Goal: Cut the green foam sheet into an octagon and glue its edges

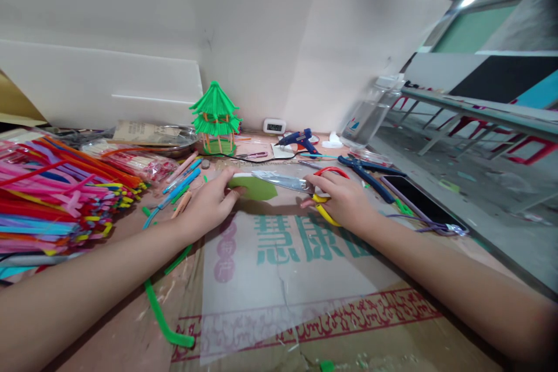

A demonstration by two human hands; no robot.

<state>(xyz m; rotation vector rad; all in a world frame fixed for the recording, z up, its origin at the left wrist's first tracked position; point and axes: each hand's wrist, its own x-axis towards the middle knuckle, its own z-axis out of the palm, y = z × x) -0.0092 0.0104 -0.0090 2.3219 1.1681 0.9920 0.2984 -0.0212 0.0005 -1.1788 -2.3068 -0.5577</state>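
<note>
My left hand point(218, 197) pinches a small piece of green paper point(257, 189) by its left edge, above the table. In my right hand point(342, 195) is a pair of scissors point(283, 181) with red and yellow handles. Their blades point left and lie along the top edge of the green paper; whether they are cutting into it I cannot tell. Below both hands lies a translucent plastic sheet point(244, 290) printed with green characters and a red border. Behind them stands a green pagoda model point(215, 119) that looks made of pipe cleaners.
Colourful pipe cleaners point(52, 197) are heaped at the left. A blue glue gun point(299, 139), a small digital clock point(274, 126) and a clear bottle point(370, 113) stand at the back. Pliers point(368, 177) and a phone point(418, 200) lie at the right. A bent green strip point(163, 319) lies in front.
</note>
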